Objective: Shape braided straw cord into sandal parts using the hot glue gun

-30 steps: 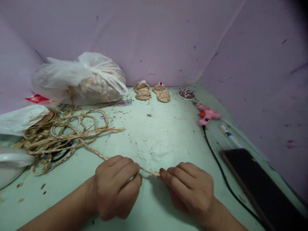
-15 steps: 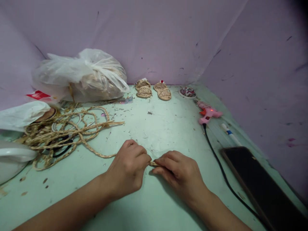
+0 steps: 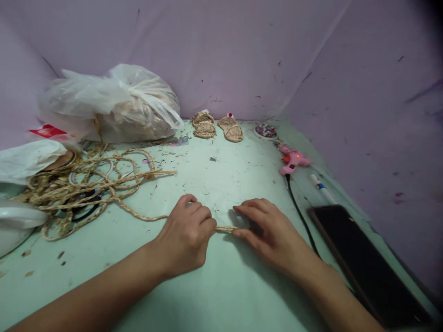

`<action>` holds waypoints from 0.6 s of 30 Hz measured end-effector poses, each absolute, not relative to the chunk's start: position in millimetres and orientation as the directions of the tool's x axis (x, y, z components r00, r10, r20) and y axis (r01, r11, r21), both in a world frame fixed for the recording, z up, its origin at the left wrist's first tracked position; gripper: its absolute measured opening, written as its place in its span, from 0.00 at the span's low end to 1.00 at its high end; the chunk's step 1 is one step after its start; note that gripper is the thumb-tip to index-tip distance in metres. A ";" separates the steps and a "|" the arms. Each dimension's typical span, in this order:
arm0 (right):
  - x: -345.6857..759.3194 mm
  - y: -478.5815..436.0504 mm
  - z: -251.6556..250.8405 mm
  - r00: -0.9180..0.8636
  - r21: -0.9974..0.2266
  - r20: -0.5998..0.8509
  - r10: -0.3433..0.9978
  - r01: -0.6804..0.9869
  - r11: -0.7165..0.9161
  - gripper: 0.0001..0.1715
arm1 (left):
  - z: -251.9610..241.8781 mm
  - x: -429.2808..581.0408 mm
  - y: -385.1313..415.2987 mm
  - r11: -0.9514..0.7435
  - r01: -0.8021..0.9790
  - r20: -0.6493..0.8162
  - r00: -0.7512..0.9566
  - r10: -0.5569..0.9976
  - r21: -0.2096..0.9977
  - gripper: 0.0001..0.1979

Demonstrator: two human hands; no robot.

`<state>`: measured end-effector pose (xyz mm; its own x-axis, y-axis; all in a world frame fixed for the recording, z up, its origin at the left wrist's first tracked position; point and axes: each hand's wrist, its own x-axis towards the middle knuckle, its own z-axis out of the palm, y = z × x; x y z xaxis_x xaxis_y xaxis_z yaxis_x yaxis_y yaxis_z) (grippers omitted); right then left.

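Observation:
A braided straw cord (image 3: 138,214) runs from a tangled heap at the left across the pale green table (image 3: 221,295) to my hands. My left hand (image 3: 188,235) is curled and pinches the cord near its end. My right hand (image 3: 270,233) lies close to the right of it, thumb and fingers closed on the cord's short tip (image 3: 224,228). Both hands rest low on the table surface.
A tangle of straw braid (image 3: 72,189) and a full plastic bag (image 3: 114,106) fill the left. Two small woven sandals (image 3: 218,128) stand at the back. A pink glue gun (image 3: 292,161) with black cable, a pen (image 3: 321,188) and a dark phone (image 3: 360,258) lie at the right.
Both hands moved forward over the table and closer together, so only a short piece of cord shows between them. My right hand's fingers have stretched out flatter.

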<state>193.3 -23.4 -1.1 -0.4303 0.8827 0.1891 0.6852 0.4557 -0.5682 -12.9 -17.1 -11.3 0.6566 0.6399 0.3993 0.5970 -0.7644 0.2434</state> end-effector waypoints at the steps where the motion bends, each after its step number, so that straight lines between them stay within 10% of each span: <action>1: 200.8 -22.6 3.7 -0.434 -0.572 0.137 0.890 0.699 0.429 0.16 | -12.2 -13.8 -17.3 -0.766 0.597 0.408 0.654 0.637 0.238 0.09; 18: 201.5 -25.8 2.4 -0.314 -0.536 0.000 0.949 0.801 0.265 0.06 | -12.1 -21.5 -15.3 -0.695 0.613 0.411 0.562 0.718 0.375 0.08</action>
